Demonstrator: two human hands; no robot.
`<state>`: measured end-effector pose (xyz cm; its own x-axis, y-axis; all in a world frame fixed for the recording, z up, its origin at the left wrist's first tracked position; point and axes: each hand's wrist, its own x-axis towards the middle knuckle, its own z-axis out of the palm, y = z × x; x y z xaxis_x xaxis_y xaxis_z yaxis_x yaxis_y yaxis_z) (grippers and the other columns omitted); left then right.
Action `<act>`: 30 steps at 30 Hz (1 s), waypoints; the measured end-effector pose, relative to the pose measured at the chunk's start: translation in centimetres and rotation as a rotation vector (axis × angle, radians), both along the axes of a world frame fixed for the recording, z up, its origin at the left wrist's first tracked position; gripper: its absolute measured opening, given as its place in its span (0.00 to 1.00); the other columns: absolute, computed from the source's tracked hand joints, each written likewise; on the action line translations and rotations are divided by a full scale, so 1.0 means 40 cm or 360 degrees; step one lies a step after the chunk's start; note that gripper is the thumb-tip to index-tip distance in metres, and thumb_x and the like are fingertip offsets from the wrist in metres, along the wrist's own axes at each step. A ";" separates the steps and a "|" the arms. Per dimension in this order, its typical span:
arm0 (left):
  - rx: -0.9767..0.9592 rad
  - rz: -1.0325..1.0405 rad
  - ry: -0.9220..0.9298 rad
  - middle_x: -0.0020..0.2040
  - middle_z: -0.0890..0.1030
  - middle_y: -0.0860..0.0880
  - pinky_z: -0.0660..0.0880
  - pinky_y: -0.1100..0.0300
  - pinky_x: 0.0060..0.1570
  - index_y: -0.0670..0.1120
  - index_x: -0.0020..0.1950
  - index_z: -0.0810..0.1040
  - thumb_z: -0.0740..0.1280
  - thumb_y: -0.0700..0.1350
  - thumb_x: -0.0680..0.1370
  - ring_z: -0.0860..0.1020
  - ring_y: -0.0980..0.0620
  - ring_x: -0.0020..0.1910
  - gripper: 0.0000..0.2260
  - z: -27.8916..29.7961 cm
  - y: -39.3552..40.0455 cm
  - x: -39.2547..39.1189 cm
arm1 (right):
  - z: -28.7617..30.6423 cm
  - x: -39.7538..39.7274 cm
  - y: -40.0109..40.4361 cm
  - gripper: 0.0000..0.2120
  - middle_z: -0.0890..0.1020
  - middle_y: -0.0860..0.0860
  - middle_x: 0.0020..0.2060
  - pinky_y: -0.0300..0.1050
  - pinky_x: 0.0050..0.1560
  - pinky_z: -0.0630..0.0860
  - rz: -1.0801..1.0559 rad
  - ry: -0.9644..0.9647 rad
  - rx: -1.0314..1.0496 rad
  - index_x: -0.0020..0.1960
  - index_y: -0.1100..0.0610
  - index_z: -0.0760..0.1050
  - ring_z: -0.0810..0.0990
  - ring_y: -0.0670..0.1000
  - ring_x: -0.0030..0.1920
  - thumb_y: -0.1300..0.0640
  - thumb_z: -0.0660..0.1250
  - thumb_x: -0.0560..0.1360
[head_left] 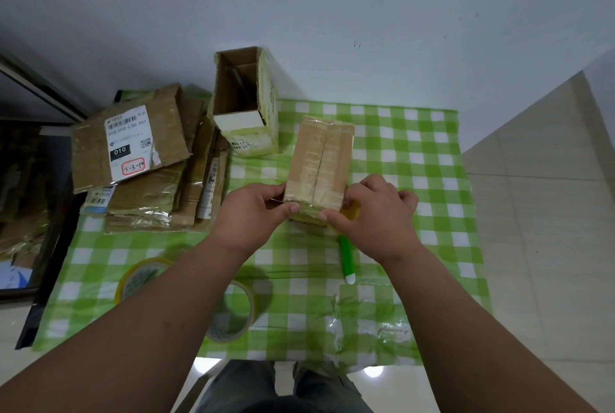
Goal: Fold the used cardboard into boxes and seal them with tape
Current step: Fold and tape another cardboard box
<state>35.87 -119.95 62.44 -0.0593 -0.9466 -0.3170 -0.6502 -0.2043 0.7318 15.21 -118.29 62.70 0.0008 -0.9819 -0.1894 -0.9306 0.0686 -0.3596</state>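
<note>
A small brown cardboard box (pixel 319 159) lies closed on the green checked tablecloth (pixel 416 146), its top flaps meeting along a centre seam. My left hand (pixel 253 213) grips the box's near left corner, thumb on the near face. My right hand (pixel 369 216) holds the near right corner, thumb pressing clear tape on the near face. A yellowish tape roll (pixel 351 211) peeks out under my right hand; whether the hand holds it is unclear.
An open box (pixel 246 103) stands behind. Flattened cardboard pieces (pixel 133 159) are stacked at the left. Two tape rolls (pixel 139 276) (pixel 233 312) lie near my left forearm. A green cutter (pixel 346 259) lies under my right wrist. Tiled floor lies to the right.
</note>
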 end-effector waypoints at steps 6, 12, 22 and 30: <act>-0.0269 -0.0325 -0.0371 0.41 0.81 0.52 0.65 0.62 0.35 0.53 0.59 0.83 0.70 0.52 0.77 0.75 0.55 0.40 0.11 -0.008 -0.016 0.006 | -0.007 0.007 0.000 0.21 0.73 0.44 0.51 0.50 0.59 0.53 0.0011 0.0060 -0.0097 0.46 0.47 0.77 0.72 0.50 0.55 0.30 0.65 0.68; -0.0390 -0.0445 -0.0488 0.40 0.76 0.51 0.64 0.58 0.39 0.50 0.56 0.83 0.68 0.51 0.79 0.74 0.49 0.41 0.10 -0.011 -0.017 0.002 | -0.014 0.015 0.008 0.25 0.74 0.45 0.49 0.52 0.59 0.57 -0.0003 0.0120 -0.0143 0.46 0.48 0.77 0.74 0.52 0.53 0.28 0.60 0.67; -0.0334 -0.0243 -0.0359 0.36 0.75 0.52 0.63 0.60 0.36 0.49 0.58 0.84 0.70 0.48 0.78 0.72 0.52 0.37 0.10 -0.024 -0.016 0.000 | -0.017 0.018 0.002 0.20 0.75 0.47 0.52 0.53 0.59 0.56 0.0000 0.0105 -0.0159 0.52 0.47 0.79 0.74 0.53 0.55 0.33 0.66 0.71; -0.0294 -0.0156 -0.0285 0.36 0.75 0.51 0.64 0.63 0.33 0.48 0.59 0.84 0.69 0.48 0.79 0.74 0.51 0.38 0.11 -0.032 -0.013 -0.002 | 0.009 -0.021 -0.013 0.10 0.71 0.47 0.54 0.51 0.62 0.59 0.0113 -0.0156 0.0172 0.50 0.46 0.74 0.70 0.50 0.56 0.43 0.69 0.74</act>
